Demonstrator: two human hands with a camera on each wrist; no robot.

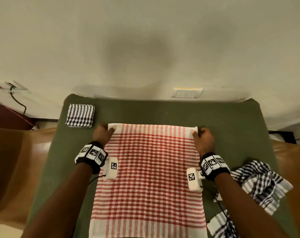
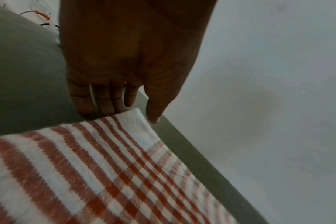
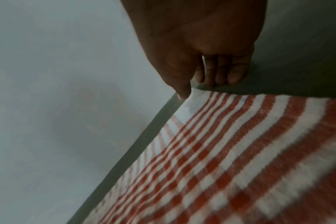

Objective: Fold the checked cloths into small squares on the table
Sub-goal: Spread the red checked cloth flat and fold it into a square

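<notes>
A red-and-white checked cloth (image 1: 149, 177) lies spread flat on the green table (image 1: 163, 112), reaching the near edge. My left hand (image 1: 108, 128) is at its far left corner, thumb on the white border and fingers curled at the edge, pinching it. In the left wrist view the left hand (image 2: 128, 112) meets the cloth corner (image 2: 136, 125). My right hand (image 1: 198, 131) pinches the far right corner, which is slightly raised. In the right wrist view the right hand (image 3: 197, 89) has its thumb on the cloth corner (image 3: 194, 104) and its fingers curled beside it.
A folded black-and-white checked square (image 1: 80, 115) sits at the table's far left corner. A crumpled black-and-white checked cloth (image 1: 259, 182) lies at the right edge, with more of it at the near right (image 1: 221, 225). A wall stands just behind the table; cables (image 1: 17, 100) hang at left.
</notes>
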